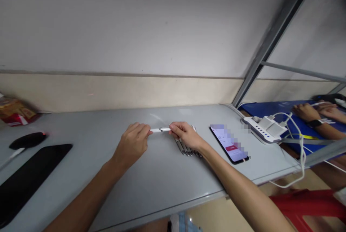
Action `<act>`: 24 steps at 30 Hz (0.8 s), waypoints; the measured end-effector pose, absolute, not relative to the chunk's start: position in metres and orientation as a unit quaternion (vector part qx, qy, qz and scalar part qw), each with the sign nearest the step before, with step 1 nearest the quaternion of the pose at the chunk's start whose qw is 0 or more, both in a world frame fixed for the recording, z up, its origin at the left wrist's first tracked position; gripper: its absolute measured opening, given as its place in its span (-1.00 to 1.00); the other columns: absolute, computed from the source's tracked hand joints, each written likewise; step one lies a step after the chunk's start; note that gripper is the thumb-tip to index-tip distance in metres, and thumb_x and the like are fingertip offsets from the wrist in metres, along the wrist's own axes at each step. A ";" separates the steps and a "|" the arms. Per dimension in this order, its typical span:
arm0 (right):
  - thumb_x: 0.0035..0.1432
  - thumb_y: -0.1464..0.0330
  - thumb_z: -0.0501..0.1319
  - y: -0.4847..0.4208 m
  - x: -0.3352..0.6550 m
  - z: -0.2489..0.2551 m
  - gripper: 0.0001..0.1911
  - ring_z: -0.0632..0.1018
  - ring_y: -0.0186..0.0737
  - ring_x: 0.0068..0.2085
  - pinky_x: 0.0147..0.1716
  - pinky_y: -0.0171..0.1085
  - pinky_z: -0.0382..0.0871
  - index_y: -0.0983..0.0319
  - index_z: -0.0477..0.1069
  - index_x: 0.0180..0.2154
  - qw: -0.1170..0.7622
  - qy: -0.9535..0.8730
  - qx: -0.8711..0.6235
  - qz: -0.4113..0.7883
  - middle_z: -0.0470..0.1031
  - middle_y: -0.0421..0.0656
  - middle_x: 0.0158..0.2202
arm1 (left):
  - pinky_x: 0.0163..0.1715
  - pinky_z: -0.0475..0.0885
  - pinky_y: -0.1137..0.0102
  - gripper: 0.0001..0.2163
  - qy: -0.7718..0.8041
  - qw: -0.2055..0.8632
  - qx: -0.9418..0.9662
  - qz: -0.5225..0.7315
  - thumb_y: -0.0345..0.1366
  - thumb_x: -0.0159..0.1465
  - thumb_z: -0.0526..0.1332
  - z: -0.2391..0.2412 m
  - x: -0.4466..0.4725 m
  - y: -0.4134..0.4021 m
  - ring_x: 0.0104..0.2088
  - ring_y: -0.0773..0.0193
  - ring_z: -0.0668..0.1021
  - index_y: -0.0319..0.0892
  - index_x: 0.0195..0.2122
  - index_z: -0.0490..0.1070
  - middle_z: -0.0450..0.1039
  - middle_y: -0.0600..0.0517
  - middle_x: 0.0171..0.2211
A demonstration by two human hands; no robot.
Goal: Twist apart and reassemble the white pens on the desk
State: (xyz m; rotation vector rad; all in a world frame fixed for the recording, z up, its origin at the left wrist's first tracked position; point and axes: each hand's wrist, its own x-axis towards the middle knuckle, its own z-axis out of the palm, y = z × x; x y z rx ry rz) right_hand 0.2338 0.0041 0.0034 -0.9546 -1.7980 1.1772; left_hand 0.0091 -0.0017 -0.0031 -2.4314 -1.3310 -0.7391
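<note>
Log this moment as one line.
left hand: holds white pen | right hand: holds same pen | more pens: on desk, by right hand | phone: on desk, lit

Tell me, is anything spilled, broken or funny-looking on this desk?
Nothing looks spilled or broken, and the pens lie side by side. But the phone looks odd: blocky squares cover part of its screen and poke past its side. Also, a white cable dangles past the edge of the desk.

Dim grey light on my feed, pale glare mid-frame on the tabletop [151, 185], 1 phone [229, 144] partly pixelated right of centre, upper right corner darkened, left-edge packet [17, 111] blurred.
</note>
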 end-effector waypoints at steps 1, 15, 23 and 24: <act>0.27 0.11 0.04 0.003 0.234 0.005 -0.62 0.23 -0.36 -0.51 -0.49 -0.34 0.09 0.22 0.37 -0.44 0.389 -0.735 -0.381 0.404 0.22 -0.26 -0.56 | -0.34 0.26 0.31 -0.68 -0.463 0.123 -0.837 -0.265 -0.33 0.37 -0.12 -0.004 0.009 -0.002 -0.41 0.21 0.37 -0.16 -0.46 0.32 0.35 -0.01 -0.50; 0.27 0.19 0.06 0.012 0.239 -0.005 -0.67 0.37 -0.33 -0.43 -0.38 -0.33 0.22 0.24 0.45 -0.39 0.408 -0.744 -0.420 0.322 0.41 -0.19 -0.45 | -0.16 0.30 0.31 -0.74 -0.462 0.011 -0.842 -0.277 -0.22 0.40 -0.10 -0.004 0.011 0.000 -0.23 0.20 0.41 -0.17 -0.25 0.32 0.39 -0.01 -0.30; 0.23 0.20 0.12 0.014 0.240 -0.007 -0.72 0.36 -0.34 -0.46 -0.44 -0.34 0.21 0.25 0.46 -0.33 0.404 -0.732 -0.408 0.366 0.39 -0.22 -0.49 | -0.20 0.32 0.29 -0.78 -0.439 0.024 -0.858 -0.265 -0.25 0.40 -0.08 -0.009 0.010 0.003 -0.25 0.20 0.40 -0.17 -0.19 0.31 0.38 -0.01 -0.29; 0.22 0.22 0.13 0.014 0.240 -0.007 -0.75 0.37 -0.34 -0.44 -0.44 -0.35 0.21 0.25 0.45 -0.34 0.405 -0.737 -0.406 0.358 0.40 -0.22 -0.47 | -0.20 0.32 0.29 -0.79 -0.439 0.020 -0.859 -0.263 -0.25 0.40 -0.08 -0.009 0.010 0.003 -0.25 0.20 0.41 -0.17 -0.17 0.31 0.38 0.00 -0.28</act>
